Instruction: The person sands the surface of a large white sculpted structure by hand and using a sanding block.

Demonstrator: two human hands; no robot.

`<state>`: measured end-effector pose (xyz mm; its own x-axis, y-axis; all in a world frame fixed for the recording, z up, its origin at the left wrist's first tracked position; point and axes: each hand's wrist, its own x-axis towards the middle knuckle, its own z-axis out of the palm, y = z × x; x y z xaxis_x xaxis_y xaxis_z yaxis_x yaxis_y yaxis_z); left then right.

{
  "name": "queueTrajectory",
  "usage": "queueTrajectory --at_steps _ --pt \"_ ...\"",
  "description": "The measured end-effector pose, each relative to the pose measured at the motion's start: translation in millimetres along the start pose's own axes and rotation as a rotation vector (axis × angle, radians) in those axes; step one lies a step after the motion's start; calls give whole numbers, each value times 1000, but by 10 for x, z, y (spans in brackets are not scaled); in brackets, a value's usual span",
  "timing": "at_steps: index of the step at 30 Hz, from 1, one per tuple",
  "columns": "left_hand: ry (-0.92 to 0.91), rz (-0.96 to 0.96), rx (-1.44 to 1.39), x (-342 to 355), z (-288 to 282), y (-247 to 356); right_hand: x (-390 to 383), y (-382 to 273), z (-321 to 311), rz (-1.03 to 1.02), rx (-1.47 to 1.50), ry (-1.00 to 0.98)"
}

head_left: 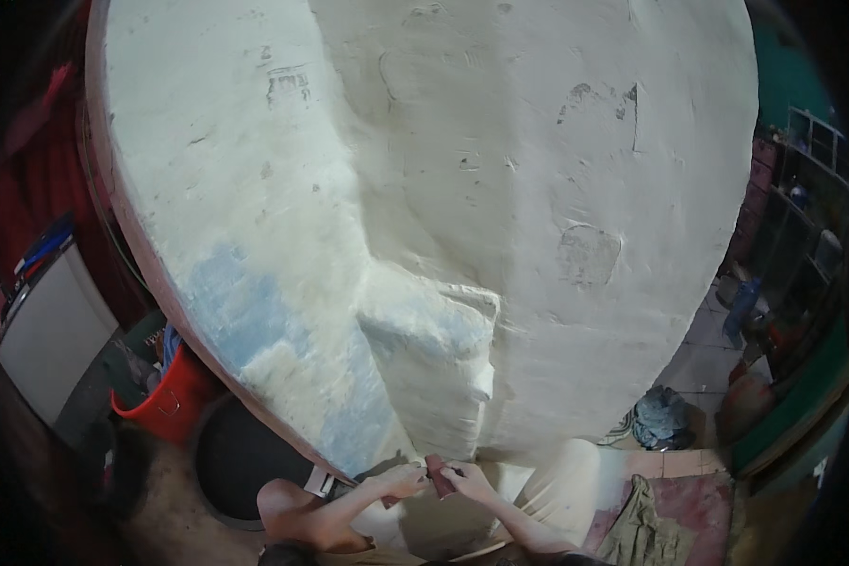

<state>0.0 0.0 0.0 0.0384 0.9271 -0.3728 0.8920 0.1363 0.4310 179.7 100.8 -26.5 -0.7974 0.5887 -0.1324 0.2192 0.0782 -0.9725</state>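
Observation:
A large, pale, plaster-like form [585,321] fills most of the view, its surface rough with grey patches and light blue areas at the lower left. A boxy raised part [434,325] juts out near its middle. Just below the near edge, my right hand [468,479] pinches a reddish-brown piece of sandpaper [440,476], which appears folded. Close beside it on the left, my left hand [406,481] has its fingers closed. A small reddish piece [390,502] of similar colour shows under that hand. Both hands are apart from the boxy part.
At left stand a red bucket [172,401] with things in it, a round black tub [241,462] and a pale panel [57,321]. A drab cloth [641,528] lies at lower right, near a bluish plastic bag [662,418]. Shelving [802,217] lines the right side.

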Motion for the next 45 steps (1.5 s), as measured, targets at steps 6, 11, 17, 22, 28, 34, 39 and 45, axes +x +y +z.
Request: queueTrajectory --at_steps 6,11,17,22,28,34,39,45 --pt "195 -118 -358 -67 -133 214 65 -132 -143 333 672 -42" --pt "528 -340 -1005 -331 20 456 153 -99 -154 291 1094 -63" --pt "697 -307 -1820 -237 370 803 227 77 -206 401 1138 -43" --pt "566 -245 -2293 -56 856 656 126 -130 -243 410 1151 -21" --pt "431 -221 -2373 41 1096 567 190 116 -296 313 1061 -10" --pt "442 -171 -2297 152 1245 523 117 21 -296 367 958 58" --pt "540 -311 -2276 187 1351 486 126 27 -326 335 922 67" --pt "544 -255 -2221 208 1416 433 165 134 -283 308 885 69"
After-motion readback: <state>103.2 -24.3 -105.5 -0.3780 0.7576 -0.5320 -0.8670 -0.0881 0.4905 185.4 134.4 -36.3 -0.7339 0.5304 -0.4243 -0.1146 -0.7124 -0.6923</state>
